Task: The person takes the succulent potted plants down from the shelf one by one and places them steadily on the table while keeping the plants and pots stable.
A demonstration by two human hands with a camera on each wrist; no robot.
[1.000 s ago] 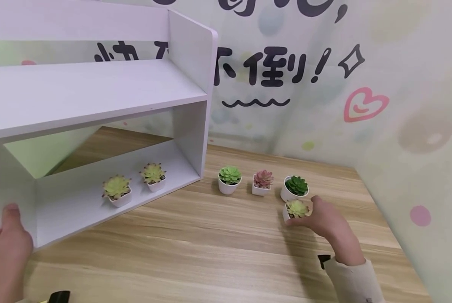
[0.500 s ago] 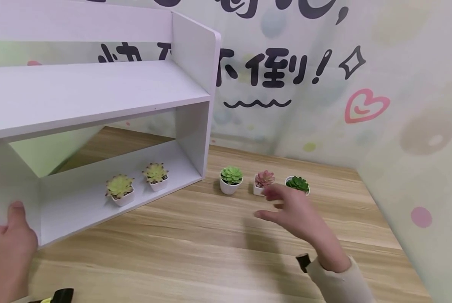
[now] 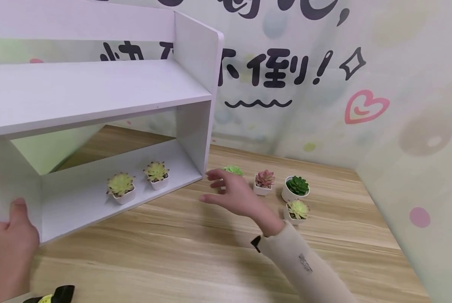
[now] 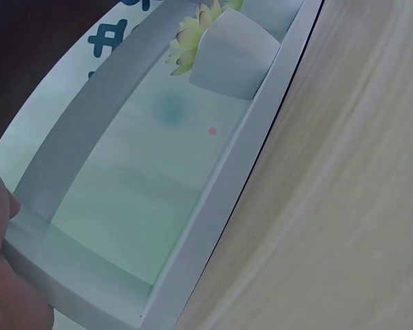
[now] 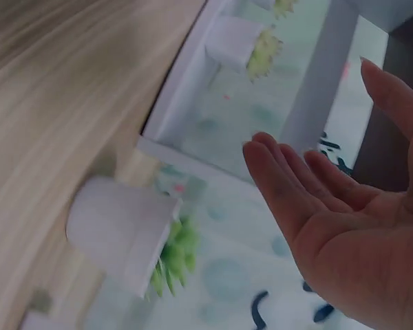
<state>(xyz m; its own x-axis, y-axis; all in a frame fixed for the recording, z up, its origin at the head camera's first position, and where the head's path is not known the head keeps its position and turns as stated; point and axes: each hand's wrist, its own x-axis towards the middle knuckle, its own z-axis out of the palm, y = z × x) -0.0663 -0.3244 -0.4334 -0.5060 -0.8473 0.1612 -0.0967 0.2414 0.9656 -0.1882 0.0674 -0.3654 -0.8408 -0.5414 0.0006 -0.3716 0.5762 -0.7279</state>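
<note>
A white two-tier shelf [image 3: 97,84] stands on the wooden table. My left hand [image 3: 11,240] grips its left side panel, thumb on the inner face and the other fingers mostly hidden. Two yellow-green potted succulents with dark tips, one to the left [image 3: 121,187] and another further right [image 3: 157,174], sit on the bottom board. By the shelf's front right corner, my right hand [image 3: 233,193] hovers with its fingers spread and holds nothing. It partly hides a bright green succulent [image 3: 233,170], whose white round pot [image 5: 120,230] shows in the right wrist view.
Right of that plant stand a reddish succulent [image 3: 264,180] in a square pot and a dark green succulent [image 3: 298,186] in a round pot. A pale yellow-green succulent [image 3: 297,209] sits just in front of the dark green one. A printed wall covering [image 3: 324,139] rises behind.
My right hand has let go of the pale yellow-green succulent at the right and swung left to the shelf's corner. That plant stays by the dark green one; my left hand keeps its grip.
</note>
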